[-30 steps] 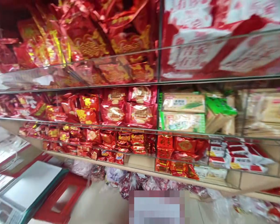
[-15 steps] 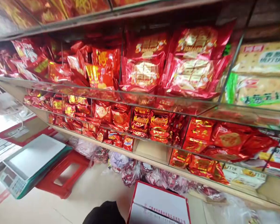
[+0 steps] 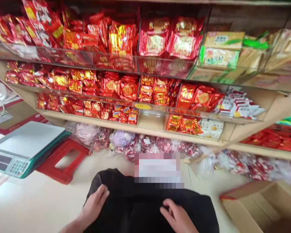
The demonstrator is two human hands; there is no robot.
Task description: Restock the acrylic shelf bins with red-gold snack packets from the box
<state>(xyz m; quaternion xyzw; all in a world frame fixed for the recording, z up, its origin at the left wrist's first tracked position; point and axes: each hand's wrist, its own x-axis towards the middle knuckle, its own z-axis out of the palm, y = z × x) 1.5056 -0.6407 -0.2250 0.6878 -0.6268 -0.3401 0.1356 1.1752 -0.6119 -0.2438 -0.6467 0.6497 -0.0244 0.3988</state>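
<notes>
Black clothing [image 3: 135, 210] covers my lap and knees at the bottom middle. At its left side my left hand [image 3: 97, 202] is closed, its curled fingers pinching the cloth. My right hand [image 3: 176, 215] rests against the cloth farther right, fingers bent and a little apart, holding nothing visible. Just beyond my knees lies a white and red box [image 3: 157, 166], blurred out by large pixels. Low shelves of red-wrapped snack packets [image 3: 122, 38] stand in front of me, out of reach of both hands as they are now.
A scale [image 3: 29, 139] sits at the left by a red plastic stool [image 3: 63, 161]. Bagged sweets [image 3: 123, 137] line the floor under the bottom shelf board [image 3: 106, 124]. An open cardboard box [image 3: 259, 204] stands at the lower right.
The view has shifted back and to the right, showing more shelf and the cardboard box. Both hands have come into view on the black clothing.
</notes>
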